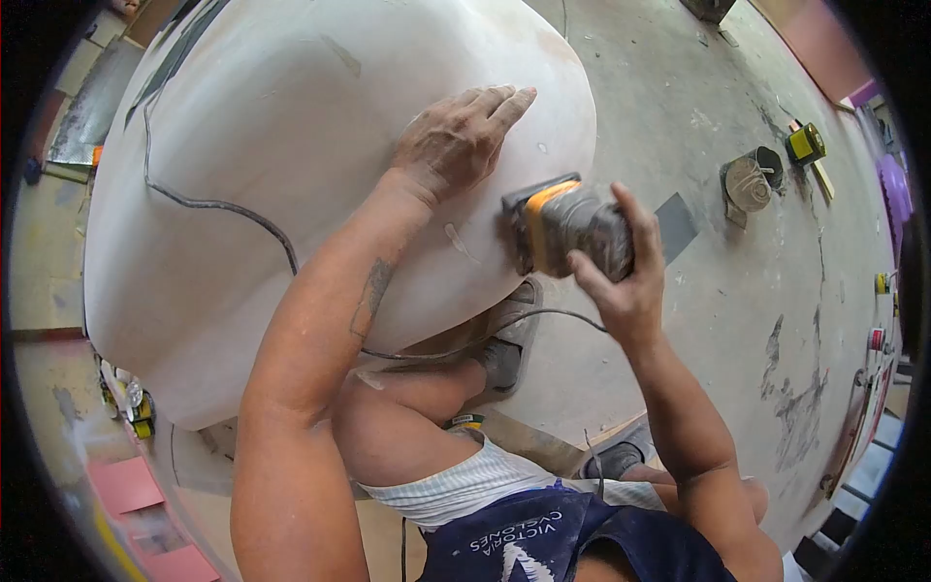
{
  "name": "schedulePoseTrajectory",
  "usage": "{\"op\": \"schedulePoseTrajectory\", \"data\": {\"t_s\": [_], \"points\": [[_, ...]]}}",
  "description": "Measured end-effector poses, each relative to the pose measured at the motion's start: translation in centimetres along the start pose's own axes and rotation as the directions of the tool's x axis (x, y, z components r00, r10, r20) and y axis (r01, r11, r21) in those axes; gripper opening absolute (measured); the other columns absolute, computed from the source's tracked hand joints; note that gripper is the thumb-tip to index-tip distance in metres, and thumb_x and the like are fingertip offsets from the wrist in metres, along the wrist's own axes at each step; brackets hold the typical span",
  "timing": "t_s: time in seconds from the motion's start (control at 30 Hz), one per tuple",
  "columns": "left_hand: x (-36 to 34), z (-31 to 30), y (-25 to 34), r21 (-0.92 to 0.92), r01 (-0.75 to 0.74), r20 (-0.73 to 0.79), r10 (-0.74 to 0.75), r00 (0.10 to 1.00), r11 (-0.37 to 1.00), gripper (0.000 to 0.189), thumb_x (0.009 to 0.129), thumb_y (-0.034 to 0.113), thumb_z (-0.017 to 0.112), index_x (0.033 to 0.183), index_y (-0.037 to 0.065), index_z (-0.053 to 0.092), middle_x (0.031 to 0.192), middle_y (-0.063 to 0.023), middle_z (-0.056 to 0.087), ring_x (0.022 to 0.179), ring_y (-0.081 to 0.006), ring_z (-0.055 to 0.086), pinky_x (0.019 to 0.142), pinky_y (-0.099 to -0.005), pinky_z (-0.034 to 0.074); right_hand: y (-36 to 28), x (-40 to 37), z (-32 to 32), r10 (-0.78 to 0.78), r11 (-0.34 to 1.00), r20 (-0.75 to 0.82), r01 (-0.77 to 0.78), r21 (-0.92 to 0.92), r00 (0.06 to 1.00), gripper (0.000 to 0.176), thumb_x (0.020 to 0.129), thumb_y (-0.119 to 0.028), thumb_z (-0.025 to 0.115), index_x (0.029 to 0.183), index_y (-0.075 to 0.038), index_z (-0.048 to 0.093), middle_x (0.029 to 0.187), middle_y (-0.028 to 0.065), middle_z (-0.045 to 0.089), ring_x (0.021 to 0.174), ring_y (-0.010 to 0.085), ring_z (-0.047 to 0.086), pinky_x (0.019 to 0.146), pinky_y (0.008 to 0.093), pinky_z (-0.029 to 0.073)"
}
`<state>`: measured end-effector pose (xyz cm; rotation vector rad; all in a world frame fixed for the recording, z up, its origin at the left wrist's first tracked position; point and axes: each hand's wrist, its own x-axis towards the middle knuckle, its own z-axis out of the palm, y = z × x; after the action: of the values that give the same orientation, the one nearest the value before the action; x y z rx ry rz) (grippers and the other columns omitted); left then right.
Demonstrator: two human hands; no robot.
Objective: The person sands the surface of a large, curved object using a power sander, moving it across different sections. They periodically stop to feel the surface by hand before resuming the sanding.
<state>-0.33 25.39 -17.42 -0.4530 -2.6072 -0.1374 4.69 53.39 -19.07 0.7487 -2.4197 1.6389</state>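
A large, smooth white curved panel (291, 126) fills the upper left, dusty and marked with a few small patches. Flat on its surface rests my left hand (451, 141), fingers stretched out and holding nothing. My right hand (626, 272) grips an electric sander (577, 231), dusty grey with an orange band, its thumb and fingers around the body. The sander's pad faces the panel's right edge; whether it touches is hard to tell. A black power cord (485, 339) runs behind my right wrist, under my left forearm and over the panel.
On the concrete floor (718, 320) to the right lie a dark grey sheet (676, 228), a dusty can (749, 184) and a yellow-and-black tin (805, 144). Pink sheets (126, 485) lie at lower left. My shoe (512, 335) is below the panel's edge.
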Motion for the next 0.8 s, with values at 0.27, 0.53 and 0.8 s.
{"op": "schedulePoseTrajectory", "data": {"t_s": [0.27, 0.53, 0.8], "points": [[0.6, -0.7, 0.0, 0.049, -0.031, 0.033, 0.029, 0.999, 0.998, 0.047, 0.098, 0.004, 0.058, 0.144, 0.012, 0.062, 0.140, -0.0119, 0.068, 0.133, -0.0316, 0.063, 0.112, -0.0445, 0.053, -3.6, -5.2, 3.1, -0.185, 0.981, 0.084, 0.190, -0.047, 0.979, 0.078, 0.072, -0.020, 0.089, 0.146, -0.027, 0.066, 0.133, 0.0180, 0.064, 0.114, 0.0402, 0.069, 0.090, 0.0461, 0.063], [1.6, -1.3, 1.8, 0.296, -0.068, 0.265, -0.014, 0.964, 0.953, 0.050, 0.103, 0.030, 0.062, 0.149, 0.011, 0.062, 0.156, -0.0118, 0.059, 0.149, -0.0310, 0.050, 0.121, -0.0461, 0.039, -3.1, -8.5, 4.7, -0.170, 0.969, -0.064, 0.179, 0.171, 0.983, 0.073, 0.071, -0.033, 0.093, 0.139, -0.031, 0.067, 0.127, 0.0100, 0.057, 0.096, 0.0286, 0.073, 0.071, 0.0386, 0.064], [3.1, -1.8, 2.1, 0.372, -0.151, 0.423, -0.023, 0.906, 0.916, 0.063, 0.105, 0.044, 0.057, 0.156, 0.007, 0.056, 0.163, -0.0143, 0.052, 0.155, -0.0313, 0.043, 0.126, -0.0460, 0.026, 5.2, -4.5, 1.0, 0.277, 0.901, -0.254, -0.159, 0.405, 0.927, 0.074, 0.073, -0.020, 0.088, 0.141, -0.021, 0.060, 0.128, 0.0129, 0.057, 0.114, 0.0344, 0.067, 0.090, 0.0444, 0.061]]}}
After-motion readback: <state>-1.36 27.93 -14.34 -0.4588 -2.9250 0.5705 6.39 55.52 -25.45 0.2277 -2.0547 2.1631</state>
